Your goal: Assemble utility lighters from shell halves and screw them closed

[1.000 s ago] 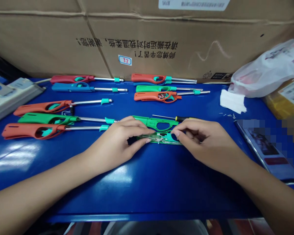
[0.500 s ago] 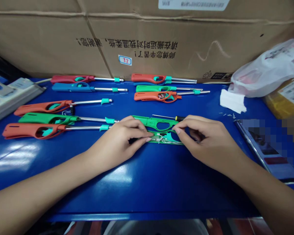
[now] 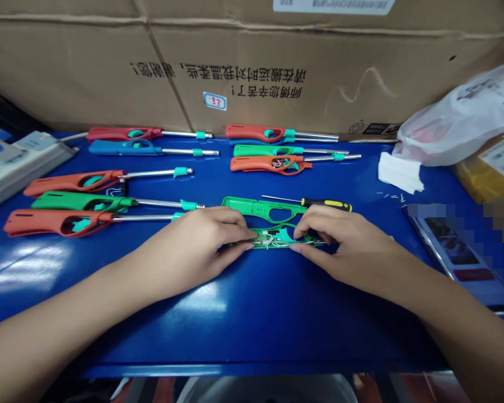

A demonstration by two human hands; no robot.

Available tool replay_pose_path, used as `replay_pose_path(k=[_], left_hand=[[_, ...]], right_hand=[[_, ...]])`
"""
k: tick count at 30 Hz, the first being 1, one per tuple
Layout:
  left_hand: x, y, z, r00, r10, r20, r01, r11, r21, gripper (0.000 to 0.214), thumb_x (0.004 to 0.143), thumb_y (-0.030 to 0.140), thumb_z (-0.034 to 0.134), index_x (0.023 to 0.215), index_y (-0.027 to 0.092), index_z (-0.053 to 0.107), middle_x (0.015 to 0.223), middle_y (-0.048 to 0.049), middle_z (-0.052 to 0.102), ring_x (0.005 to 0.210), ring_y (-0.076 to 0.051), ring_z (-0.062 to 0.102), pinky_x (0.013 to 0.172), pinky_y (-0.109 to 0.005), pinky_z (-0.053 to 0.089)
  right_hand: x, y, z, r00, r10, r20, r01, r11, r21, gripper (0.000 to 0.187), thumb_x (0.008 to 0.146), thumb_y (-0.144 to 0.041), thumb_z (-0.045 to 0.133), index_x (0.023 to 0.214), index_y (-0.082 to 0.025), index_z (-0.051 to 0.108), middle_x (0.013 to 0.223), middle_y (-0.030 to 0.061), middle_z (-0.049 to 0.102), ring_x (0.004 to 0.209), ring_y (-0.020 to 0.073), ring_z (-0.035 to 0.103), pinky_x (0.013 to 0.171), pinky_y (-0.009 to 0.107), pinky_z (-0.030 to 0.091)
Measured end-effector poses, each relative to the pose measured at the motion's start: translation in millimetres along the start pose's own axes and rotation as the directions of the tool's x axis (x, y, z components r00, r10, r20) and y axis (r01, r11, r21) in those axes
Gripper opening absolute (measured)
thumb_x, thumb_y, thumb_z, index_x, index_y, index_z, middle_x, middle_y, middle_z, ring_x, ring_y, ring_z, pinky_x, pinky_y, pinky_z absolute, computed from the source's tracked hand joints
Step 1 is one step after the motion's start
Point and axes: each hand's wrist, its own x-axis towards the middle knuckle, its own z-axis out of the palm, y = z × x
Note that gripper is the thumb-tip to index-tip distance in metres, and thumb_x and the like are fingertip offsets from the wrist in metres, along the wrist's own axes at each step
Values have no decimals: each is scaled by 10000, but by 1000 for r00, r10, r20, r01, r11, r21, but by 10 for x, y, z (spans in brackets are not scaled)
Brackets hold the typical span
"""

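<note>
While the left hand [image 3: 218, 238] and right hand [image 3: 348, 238] pinch the open green lighter [image 3: 277, 240] between fingers, the tabletop [image 3: 252, 324] edge lies well apart, the screwdriver [image 3: 326, 204] now further exposed.

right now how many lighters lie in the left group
5, back to front: red lighter, blue lighter, rear orange lighter, green lighter, front orange lighter. The left hand covers the last one's tip and might hide more.
</note>
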Motion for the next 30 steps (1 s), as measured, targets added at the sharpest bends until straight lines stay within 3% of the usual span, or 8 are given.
replay_pose_path(k=[7, 13, 18, 21, 24, 30], left_hand=[[-4, 57, -87, 999, 1, 38, -3, 998, 56, 203, 998, 219, 604, 1097, 202, 781, 983, -45, 748, 821, -203, 734, 787, -342, 589], [-19, 104, -57, 1000, 21, -6, -20, 992, 126, 195, 979, 232, 622, 1115, 189, 755, 989, -46, 747, 825, -217, 737, 737, -346, 593], [-22, 105, 25, 993, 85, -86, -73, 988, 134, 226, 1022, 244, 583, 1185, 204, 733, 1052, -48, 742, 918, -204, 730, 807, -335, 594], [-34, 77, 54, 991, 125, -39, -119, 984, 134, 264, 1040, 228, 550, 1244, 225, 718, 1095, -58, 724, 953, -206, 717, 798, -333, 591], [-41, 53, 64, 993, 121, -7, -120, 986, 113, 278, 1047, 218, 532, 1256, 224, 716, 1095, -65, 717, 969, -207, 710, 804, -330, 589], [-9, 82, 21, 991, 107, -77, -104, 994, 45, 242, 1034, 197, 557, 1201, 154, 728, 1073, -78, 749, 960, -199, 718, 865, -319, 578]], right_hand=[[28, 4, 59, 999, -32, -14, 32, 999, 1, 41, 937, -207, 669, 944, -246, 679, 998, -25, 697, 763, 131, 593, 679, 277, 426], [14, 17, 87, 998, -51, -32, 52, 997, 49, 52, 937, -199, 672, 942, -248, 689, 978, -35, 703, 762, 121, 593, 690, 267, 440], [16, 26, 78, 998, -57, -20, 59, 996, 63, 75, 944, -194, 654, 964, -249, 701, 1012, -21, 719, 815, 133, 629, 716, 271, 460], [17, 21, 68, 998, -61, -14, 61, 997, 50, 77, 943, -190, 654, 962, -246, 703, 1009, -15, 725, 844, 143, 646, 723, 278, 463], [13, 13, 60, 998, -59, -11, 60, 998, 35, 65, 944, -195, 655, 949, -243, 699, 995, -16, 726, 865, 150, 656, 725, 284, 462], [12, 1, 50, 998, -58, 8, 58, 998, 8, 80, 955, -187, 631, 956, -237, 693, 998, -11, 726, 904, 162, 661, 747, 298, 466]])
